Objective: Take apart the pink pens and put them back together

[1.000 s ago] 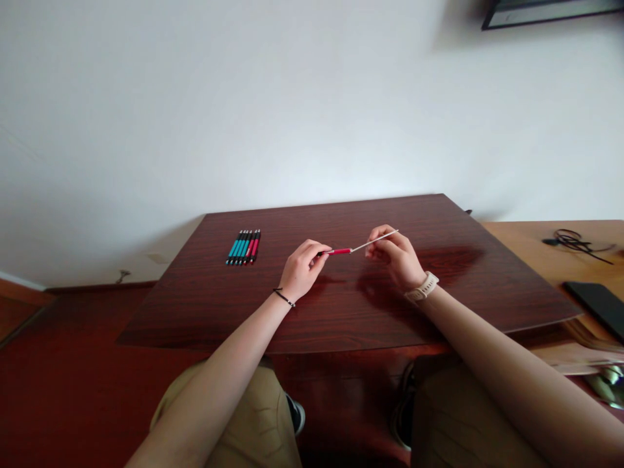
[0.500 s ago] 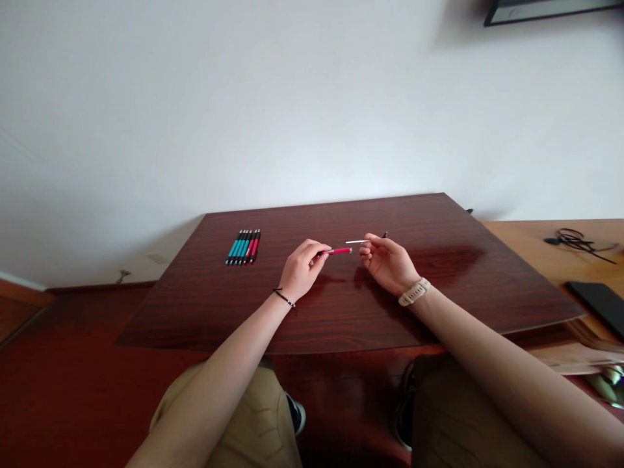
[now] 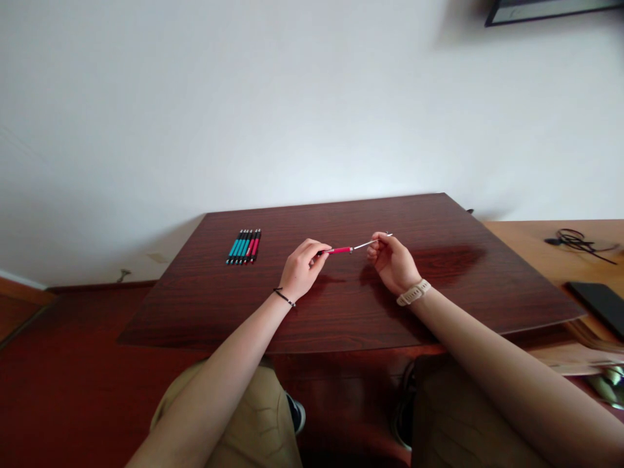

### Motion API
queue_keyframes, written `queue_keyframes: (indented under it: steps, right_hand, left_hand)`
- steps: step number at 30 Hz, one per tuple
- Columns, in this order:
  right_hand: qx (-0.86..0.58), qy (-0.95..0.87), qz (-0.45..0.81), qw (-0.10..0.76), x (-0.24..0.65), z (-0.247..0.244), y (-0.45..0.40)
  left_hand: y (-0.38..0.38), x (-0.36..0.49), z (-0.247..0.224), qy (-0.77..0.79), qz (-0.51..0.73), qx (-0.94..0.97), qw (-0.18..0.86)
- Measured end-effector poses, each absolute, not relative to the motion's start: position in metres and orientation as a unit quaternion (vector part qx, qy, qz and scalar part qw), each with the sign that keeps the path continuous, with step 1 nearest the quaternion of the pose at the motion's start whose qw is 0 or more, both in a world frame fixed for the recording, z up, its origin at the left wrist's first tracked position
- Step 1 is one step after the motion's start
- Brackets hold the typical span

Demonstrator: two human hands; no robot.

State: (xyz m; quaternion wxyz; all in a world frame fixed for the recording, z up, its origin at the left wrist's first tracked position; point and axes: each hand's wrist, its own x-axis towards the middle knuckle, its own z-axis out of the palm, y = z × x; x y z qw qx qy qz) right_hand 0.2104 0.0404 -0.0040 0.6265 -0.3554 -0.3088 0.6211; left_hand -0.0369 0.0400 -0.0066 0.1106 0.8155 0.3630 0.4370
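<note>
The red pen barrel [image 3: 340,250] is held above the worktop [image 3: 341,312], pinched in the left hand [image 3: 303,268]. The right hand [image 3: 392,262] pinches a thin refill [image 3: 366,244] whose tip meets the barrel's open end. A row of pens [image 3: 244,246] lies well apart, to the left.

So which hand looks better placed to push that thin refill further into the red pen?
Probably the right hand: its fingers pinch the thin refill at the free end, lined up with the red pen barrel. The left hand only grips that barrel.
</note>
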Motion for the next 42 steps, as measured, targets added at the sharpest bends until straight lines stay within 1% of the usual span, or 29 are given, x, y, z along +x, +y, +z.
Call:
queue_keyframes:
  steps: [27, 35, 42]
  right_hand:
    - [-0.357, -0.316, 0.606, 0.637, 0.205, -0.011, 0.035]
    - [-0.355, -0.422, 0.608, 0.571, 0.195, -0.012, 0.022]
    - [-0.305, -0.368, 0.692, 0.542, 0.193, -0.014, 0.022]
  left_hand:
    - [0.04, -0.036, -0.006, 0.361, 0.437, 0.816, 0.113]
    - [0.04, -0.035, -0.006, 0.363, 0.437, 0.815, 0.114]
    - [0.042, -0.037, -0.007, 0.372, 0.445, 0.805, 0.122]
